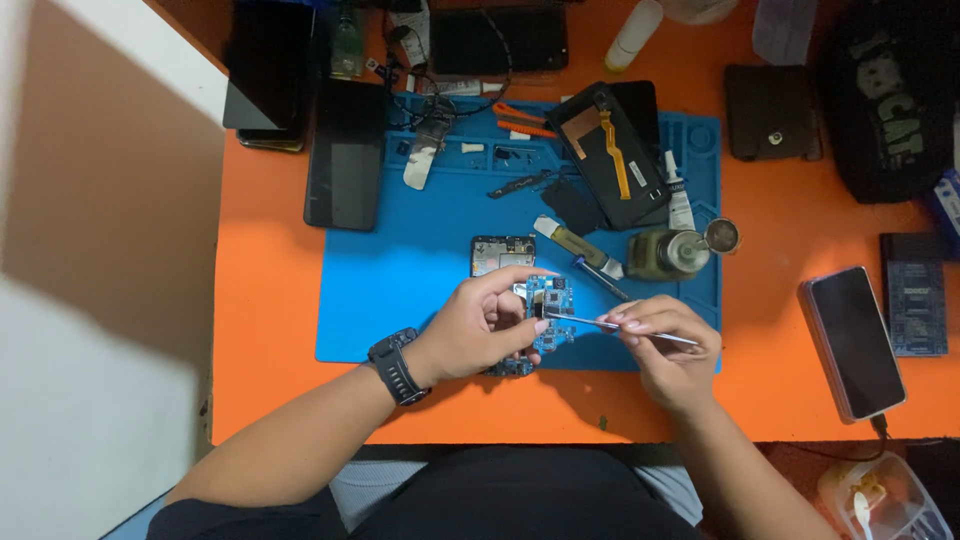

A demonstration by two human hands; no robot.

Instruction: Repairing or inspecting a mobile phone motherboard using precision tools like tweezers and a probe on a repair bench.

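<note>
My left hand [478, 325], with a black watch on its wrist, holds a small blue circuit board [551, 297] over the blue work mat [400, 270]. In my right hand [668, 342] I grip thin metal tweezers [600, 323], whose tip touches the board near my left thumb. Just behind the board lies an opened phone body [502, 254] on the mat.
On the orange table [270, 300] are dark phones and screens at the back left, a black phone panel [615, 150] with an orange flex cable, a glass bottle [665, 253], a phone on a cable [853, 341] at right, a black bag and small tools.
</note>
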